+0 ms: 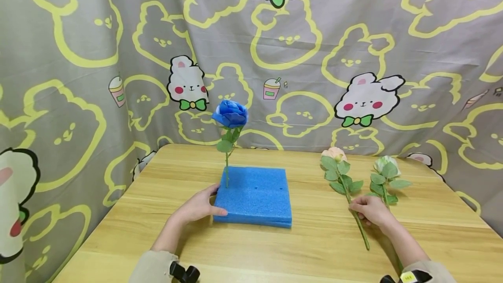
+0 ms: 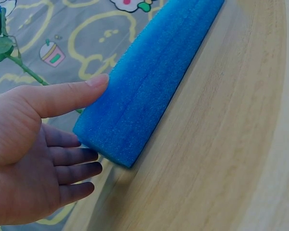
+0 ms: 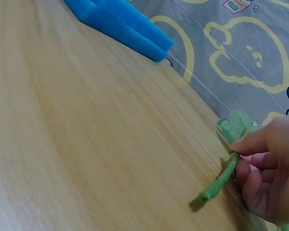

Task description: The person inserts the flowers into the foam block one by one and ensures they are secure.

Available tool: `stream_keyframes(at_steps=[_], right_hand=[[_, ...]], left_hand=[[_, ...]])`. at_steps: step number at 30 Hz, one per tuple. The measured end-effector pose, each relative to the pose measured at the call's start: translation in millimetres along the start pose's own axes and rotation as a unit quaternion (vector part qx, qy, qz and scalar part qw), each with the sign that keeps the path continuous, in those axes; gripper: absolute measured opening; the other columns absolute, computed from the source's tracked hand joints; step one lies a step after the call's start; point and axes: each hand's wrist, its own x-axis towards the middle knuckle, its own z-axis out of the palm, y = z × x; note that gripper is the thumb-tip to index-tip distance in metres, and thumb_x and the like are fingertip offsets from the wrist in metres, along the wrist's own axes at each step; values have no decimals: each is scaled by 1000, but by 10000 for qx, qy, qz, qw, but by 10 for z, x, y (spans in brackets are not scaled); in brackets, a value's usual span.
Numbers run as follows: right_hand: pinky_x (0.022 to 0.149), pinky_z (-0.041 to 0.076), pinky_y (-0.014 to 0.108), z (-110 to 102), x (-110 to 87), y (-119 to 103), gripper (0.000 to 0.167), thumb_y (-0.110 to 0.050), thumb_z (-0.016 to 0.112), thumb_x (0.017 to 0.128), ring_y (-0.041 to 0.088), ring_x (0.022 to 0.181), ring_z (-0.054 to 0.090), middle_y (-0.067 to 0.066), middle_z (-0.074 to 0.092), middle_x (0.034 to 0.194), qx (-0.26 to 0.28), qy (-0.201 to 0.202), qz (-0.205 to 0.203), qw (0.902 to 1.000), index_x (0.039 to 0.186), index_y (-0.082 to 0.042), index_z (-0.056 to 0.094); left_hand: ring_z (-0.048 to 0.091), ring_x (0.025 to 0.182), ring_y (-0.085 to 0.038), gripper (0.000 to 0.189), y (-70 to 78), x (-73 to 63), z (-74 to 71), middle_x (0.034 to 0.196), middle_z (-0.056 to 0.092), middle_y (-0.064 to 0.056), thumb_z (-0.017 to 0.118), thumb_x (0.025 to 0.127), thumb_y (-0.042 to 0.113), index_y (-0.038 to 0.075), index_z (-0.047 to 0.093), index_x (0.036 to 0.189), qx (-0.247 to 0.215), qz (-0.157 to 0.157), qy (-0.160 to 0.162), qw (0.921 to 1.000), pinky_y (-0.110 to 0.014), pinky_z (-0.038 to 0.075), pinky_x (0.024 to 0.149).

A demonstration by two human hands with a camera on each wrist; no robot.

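A blue foam block (image 1: pixel 255 195) lies on the table, and a blue artificial rose (image 1: pixel 231 115) stands upright in its left part. My left hand (image 1: pixel 202 206) is at the block's left side. Its thumb (image 2: pixel 89 94) rests on the near left corner, while the other fingers stretch out straight beside the foam. With thumb and fingertips, my right hand (image 1: pixel 371 211) pinches the green stem (image 3: pixel 221 178) of a peach artificial rose (image 1: pixel 335 154). This rose slants, bloom toward the back and cut end toward me.
To the right of the peach rose lies a white-green artificial rose (image 1: pixel 387 165), its stem partly hidden under my right hand and forearm. Behind the wooden table (image 1: pixel 306 248) hangs a grey patterned curtain (image 1: pixel 235 47), which also runs along the left side. Small holes show in the foam's top.
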Motion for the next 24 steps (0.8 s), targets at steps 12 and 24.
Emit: stream_keyframes(at_steps=[12,24], right_hand=[[49,40,22,-4,-36,-21,34,-17,47,97,11,59,43,4,47,71,467,-483,-98,9977,111,13,49],[56,48,23,-20,3,-128,30,-17,47,98,8,63,48,7,57,89,1377,-474,-327,9888,108,12,45]], left_hand=[[33,128,-41,96,-1,0,2,140,35,-28,80,72,30,-11,26,140,42,28,8,10000,-53,29,102],[34,128,-42,96,-11,-2,6,140,35,-28,80,72,29,-11,26,140,-4,47,11,10000,-54,29,102]])
